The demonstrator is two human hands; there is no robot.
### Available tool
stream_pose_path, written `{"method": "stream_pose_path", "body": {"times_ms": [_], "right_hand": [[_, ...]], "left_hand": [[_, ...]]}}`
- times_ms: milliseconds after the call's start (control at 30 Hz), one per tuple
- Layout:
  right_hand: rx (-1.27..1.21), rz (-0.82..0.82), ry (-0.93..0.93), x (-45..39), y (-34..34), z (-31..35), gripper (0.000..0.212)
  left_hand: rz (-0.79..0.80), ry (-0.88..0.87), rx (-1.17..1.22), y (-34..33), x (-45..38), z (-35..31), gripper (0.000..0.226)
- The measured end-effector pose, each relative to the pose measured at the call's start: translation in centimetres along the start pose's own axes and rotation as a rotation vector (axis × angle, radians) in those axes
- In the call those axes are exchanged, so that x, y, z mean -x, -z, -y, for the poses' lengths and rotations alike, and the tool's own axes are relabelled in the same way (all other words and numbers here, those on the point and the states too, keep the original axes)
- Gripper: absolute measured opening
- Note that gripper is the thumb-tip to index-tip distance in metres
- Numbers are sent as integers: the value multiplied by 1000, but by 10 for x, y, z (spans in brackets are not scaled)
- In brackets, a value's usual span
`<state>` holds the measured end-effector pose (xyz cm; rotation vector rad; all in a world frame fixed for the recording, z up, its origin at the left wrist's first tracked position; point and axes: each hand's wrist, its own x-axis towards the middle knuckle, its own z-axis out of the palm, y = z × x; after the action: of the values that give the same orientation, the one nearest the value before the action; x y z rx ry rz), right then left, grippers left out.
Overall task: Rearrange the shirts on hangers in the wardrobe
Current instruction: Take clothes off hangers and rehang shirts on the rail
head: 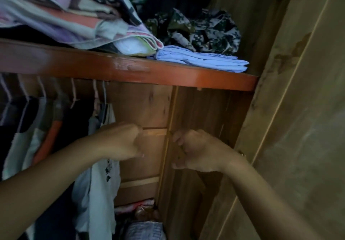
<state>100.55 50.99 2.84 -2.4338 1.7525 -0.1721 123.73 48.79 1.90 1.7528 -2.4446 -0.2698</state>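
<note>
Nearest, two bare forearms are being reached into the wardrobe (205, 127). The left hand (119, 141) is being held with fingers curled, just beside the outermost garment, a pale printed shirt (104, 180); whether cloth is being pinched cannot be told through the blur. The right hand (197, 152) is being held curled too, in front of the bare wooden back panel, with nothing seen in it, probably because it is being kept ready to receive a hanger. To the left, the shirts on hangers (46, 127) are being kept bunched together, their hooks (73, 94) disappearing behind the shelf edge, so the right part of the hanging space is being left free, presumably as room for respacing. Farther up, the red shelf (186, 75) is being used for folded things: a light blue folded cloth (201, 62) at its front edge, a camouflage garment (201, 32) behind, and stacked blankets (65, 21) to the left.
</note>
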Motion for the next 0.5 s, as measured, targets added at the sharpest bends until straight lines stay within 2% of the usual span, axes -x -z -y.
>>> {"method": "stream_pose_path", "body": {"times_ms": [33, 100, 233, 300, 433, 500], "right_hand": [[-11, 12, 24, -7, -3, 5, 71], [-17, 23, 99, -20, -8, 16, 65], [-172, 49, 223, -49, -19, 49, 35], [-264, 83, 254, -68, -33, 67, 22], [-318, 179, 263, -113, -65, 102, 54], [-414, 176, 204, -131, -75, 116, 54]], "left_hand": [[-37, 23, 28, -1, 3, 7, 39], [-139, 91, 60, -4, 8, 24, 29], [-266, 195, 29, -11, 18, 63, 6], [-300, 240, 24, -17, 20, 78, 11], [-350, 293, 64, -34, 23, 94, 20], [-357, 298, 78, -39, 24, 99, 16]]}}
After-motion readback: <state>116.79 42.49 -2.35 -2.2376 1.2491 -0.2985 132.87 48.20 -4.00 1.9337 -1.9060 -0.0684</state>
